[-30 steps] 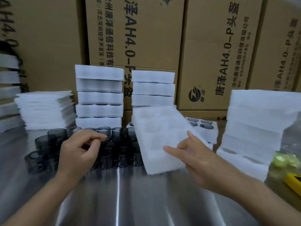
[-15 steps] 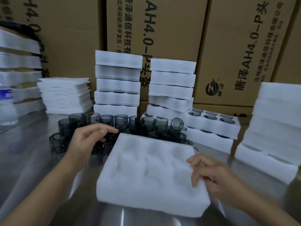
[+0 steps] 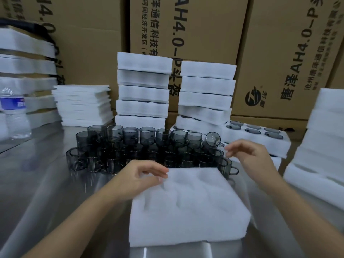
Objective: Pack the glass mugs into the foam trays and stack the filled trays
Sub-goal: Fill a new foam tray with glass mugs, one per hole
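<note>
Head: mugs [image 3: 141, 151] just behind tray [image 3: 188, 205].

Foam tray [image 3: 188, 207]: white, matt, soft fibrous surface.
Mugs [image 3: 147, 148]: smoky grey transparent glass, glossy.
Table [image 3: 46, 175]: brushed metal, reflective.
Cartons [image 3: 279, 53]: brown corrugated cardboard, matt, printed black.
Water bottle [image 3: 15, 116]: clear plastic, blue label.

Dim, even indoor light, soft glare streaks on the steel counter [image 3: 46, 183], slight overall blur, wide-angle bending at the edges.
</note>
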`<action>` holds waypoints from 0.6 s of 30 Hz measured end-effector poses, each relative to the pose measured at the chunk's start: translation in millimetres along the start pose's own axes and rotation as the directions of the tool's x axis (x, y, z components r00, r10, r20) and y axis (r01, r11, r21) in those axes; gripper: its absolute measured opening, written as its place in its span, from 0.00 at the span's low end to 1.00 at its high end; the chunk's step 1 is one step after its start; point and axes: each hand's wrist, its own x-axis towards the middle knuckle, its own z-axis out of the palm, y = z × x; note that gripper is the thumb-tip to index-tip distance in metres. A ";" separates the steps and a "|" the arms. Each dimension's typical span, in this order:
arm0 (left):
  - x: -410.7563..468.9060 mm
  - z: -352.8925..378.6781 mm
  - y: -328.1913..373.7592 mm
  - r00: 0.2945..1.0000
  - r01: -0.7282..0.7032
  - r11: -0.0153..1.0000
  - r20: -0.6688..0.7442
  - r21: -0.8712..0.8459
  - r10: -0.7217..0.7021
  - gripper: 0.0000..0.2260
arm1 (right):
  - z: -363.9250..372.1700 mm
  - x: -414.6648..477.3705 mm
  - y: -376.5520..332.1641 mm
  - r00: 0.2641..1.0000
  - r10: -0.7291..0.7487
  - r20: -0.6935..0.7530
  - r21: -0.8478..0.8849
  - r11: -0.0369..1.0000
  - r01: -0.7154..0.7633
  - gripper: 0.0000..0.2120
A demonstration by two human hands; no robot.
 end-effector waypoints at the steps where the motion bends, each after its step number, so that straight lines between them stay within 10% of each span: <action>1: -0.3 1.0 -0.6 1.000 0.007 1.000 0.005 0.012 -0.007 0.13 | 3.1 10.2 2.4 0.999 0.030 -0.028 -0.064 0.997 -0.032 0.21; 7: -1.0 2.2 -0.9 0.999 0.037 0.999 0.023 0.034 -0.038 0.15 | 14.8 35.9 46.8 0.960 0.279 -0.041 -0.524 0.812 -0.258 0.09; 18: -0.7 8.3 5.1 0.985 -0.009 0.988 -0.174 -0.157 -0.018 0.15 | 8.7 30.4 52.2 0.942 0.334 0.029 -0.616 0.748 -0.246 0.09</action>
